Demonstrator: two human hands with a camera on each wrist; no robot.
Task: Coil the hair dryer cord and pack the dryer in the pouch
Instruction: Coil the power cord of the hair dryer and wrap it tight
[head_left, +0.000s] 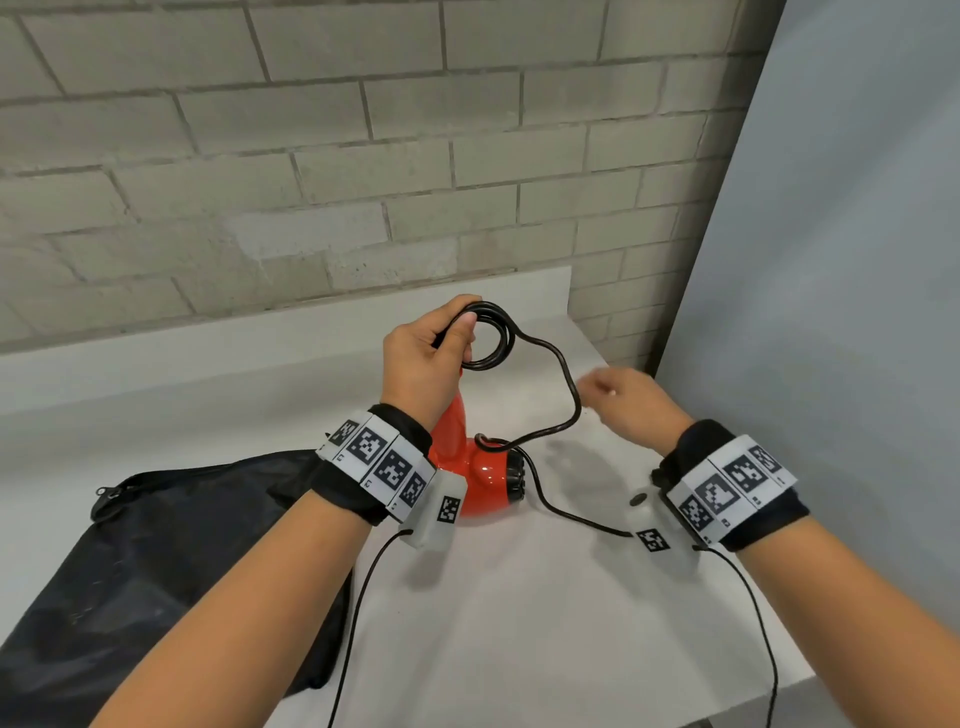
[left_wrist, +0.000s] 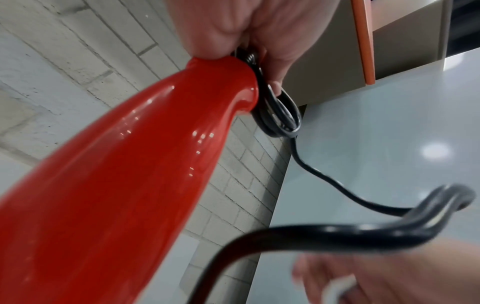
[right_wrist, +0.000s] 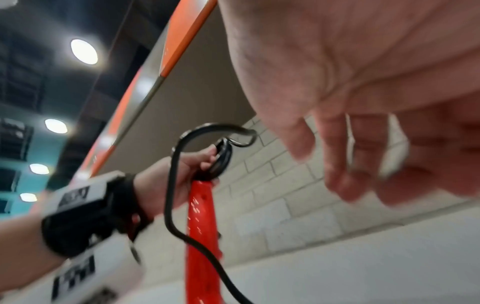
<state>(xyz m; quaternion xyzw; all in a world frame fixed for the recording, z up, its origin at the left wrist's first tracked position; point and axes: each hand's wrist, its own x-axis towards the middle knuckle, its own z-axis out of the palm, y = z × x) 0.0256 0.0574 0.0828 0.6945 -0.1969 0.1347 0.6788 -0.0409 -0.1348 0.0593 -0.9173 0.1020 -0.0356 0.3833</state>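
In the head view the left hand (head_left: 421, 358) pinches the coiled cord (head_left: 488, 338) above the red hair dryer (head_left: 470, 467); the black pouch (head_left: 171, 561) lies left of the dryer, and the right hand (head_left: 631, 402) hovers to its right, blurred. The left wrist view shows fingers (left_wrist: 275, 61) curled round the coil at the handle's end. The right wrist view shows loose fingers (right_wrist: 363, 144) holding nothing.

A white desk (head_left: 519, 597) stands against a pale brick wall. A black pouch (head_left: 171, 561) lies flat on its left part, zip end toward the wall. The red hair dryer (head_left: 485, 480) rests on its body near the middle, and its black cord (head_left: 571, 514) trails over the surface rightward.
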